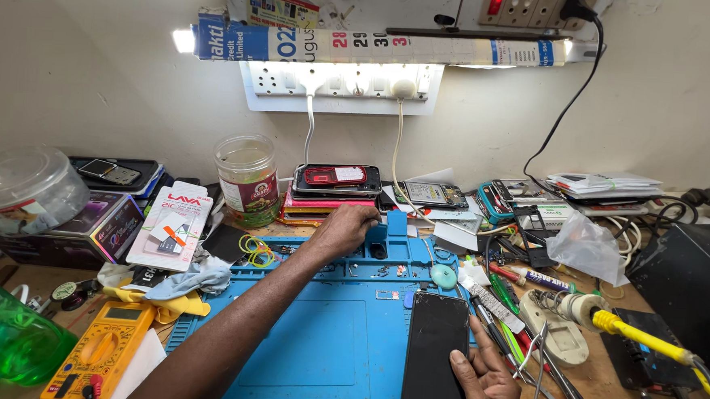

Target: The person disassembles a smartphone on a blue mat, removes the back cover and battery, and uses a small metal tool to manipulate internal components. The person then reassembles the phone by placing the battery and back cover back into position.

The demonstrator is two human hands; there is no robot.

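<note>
Resting nearest the camera, the right hand (pixel 484 384) is lying flat with spread fingers against the lower right edge of a black smartphone (pixel 434 353), pressing on it rather than closing around it. That phone is lying screen-up on the blue work mat (pixel 315 343), its long axis running almost straight away from the person, top end pointing toward the wall. The left hand (pixel 345 227) is reaching across to the far edge of the mat, fingers curling loosely over small parts beside a blue block-shaped holder (pixel 387 229); whether it is pinching anything cannot be told. Behind it a stack of phones (pixel 335 192) is sitting against the wall, the top one showing a red back. Left of the mat, a white rectangular retail card with red lettering (pixel 171 224) is leaning on dark boxes, and a clear round jar with a red label (pixel 247 179) is standing upright beside it. A yellow multimeter (pixel 102 352) is lying at the near left. Above, a rolled calendar sheet (pixel 379 47) is shading the strip light.
</note>
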